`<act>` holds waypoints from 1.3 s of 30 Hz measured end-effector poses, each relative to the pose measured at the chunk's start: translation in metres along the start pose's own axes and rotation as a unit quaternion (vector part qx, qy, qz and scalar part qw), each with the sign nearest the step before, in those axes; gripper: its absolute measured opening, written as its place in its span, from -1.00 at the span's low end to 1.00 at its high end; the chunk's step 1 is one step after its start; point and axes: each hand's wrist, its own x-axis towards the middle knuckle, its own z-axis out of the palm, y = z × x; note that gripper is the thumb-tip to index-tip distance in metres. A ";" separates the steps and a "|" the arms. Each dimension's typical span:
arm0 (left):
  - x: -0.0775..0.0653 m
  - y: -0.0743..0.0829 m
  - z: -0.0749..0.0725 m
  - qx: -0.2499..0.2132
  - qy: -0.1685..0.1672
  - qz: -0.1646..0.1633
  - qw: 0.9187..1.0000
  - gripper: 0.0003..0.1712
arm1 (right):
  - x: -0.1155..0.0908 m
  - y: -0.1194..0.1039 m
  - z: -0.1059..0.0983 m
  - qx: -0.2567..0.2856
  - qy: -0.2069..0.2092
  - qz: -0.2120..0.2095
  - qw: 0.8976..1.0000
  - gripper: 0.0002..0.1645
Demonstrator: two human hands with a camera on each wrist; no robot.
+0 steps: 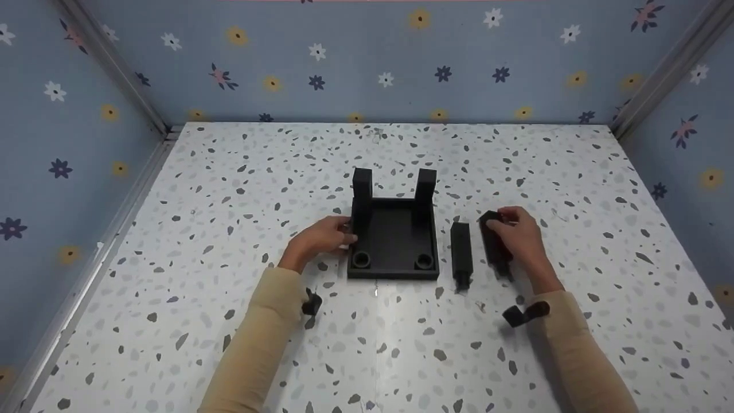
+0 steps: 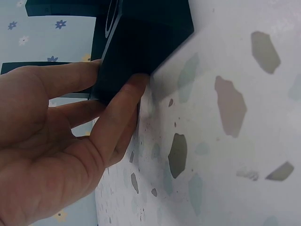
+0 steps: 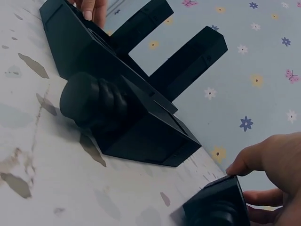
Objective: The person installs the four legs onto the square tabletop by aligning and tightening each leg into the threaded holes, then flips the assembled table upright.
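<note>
A black square tabletop (image 1: 394, 241) lies underside up, two legs (image 1: 362, 192) standing at its far corners. Round sockets (image 1: 361, 260) show at both near corners. My left hand (image 1: 322, 236) pinches the tabletop's left edge, thumb at the rim; in the left wrist view its fingers reach to the lower edge by the table surface. To the right of the tabletop, my right hand (image 1: 519, 232) grips a loose black table leg (image 1: 494, 244) near its far end, the narrow end towards me. Between them lies another loose leg (image 1: 461, 249), its threaded end (image 3: 94, 101) large in the right wrist view.
A white speckled table (image 1: 241, 172) carries everything. Blue flowered panels (image 1: 367, 69) rise behind it and at both sides. Black wrist mounts (image 1: 311, 303) sit at both sleeve cuffs, near the table surface.
</note>
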 end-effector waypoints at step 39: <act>0.001 -0.001 0.000 0.032 0.015 -0.015 0.999 -0.38 | -0.009 -0.013 -0.025 0.191 -0.011 -0.058 0.980 -0.41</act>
